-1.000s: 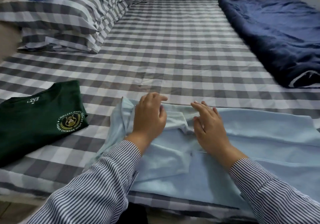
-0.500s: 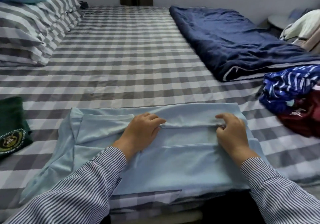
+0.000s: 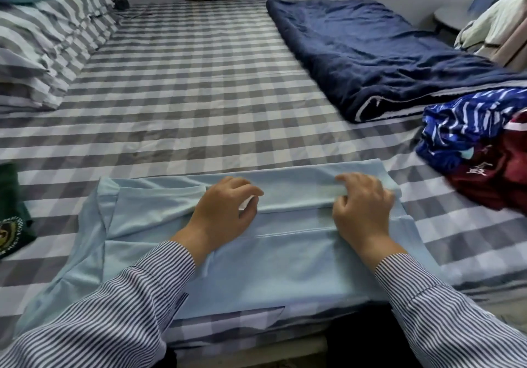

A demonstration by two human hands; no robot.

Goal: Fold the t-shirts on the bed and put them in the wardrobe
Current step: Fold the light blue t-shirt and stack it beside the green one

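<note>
Checked bed fills the frame. Lower centre: light blue t-shirt laid flat at the near edge, part-folded. Left hand and right hand both pinch its folded-over far strip. Left edge: green t-shirt, seemingly folded. Right edge: unfolded blue striped shirt and maroon shirt heaped. Wardrobe not visible; most work remains.

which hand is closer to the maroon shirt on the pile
Right. The right hand grips the light blue t-shirt just left of the maroon shirt; the left hand is farther left.
</note>
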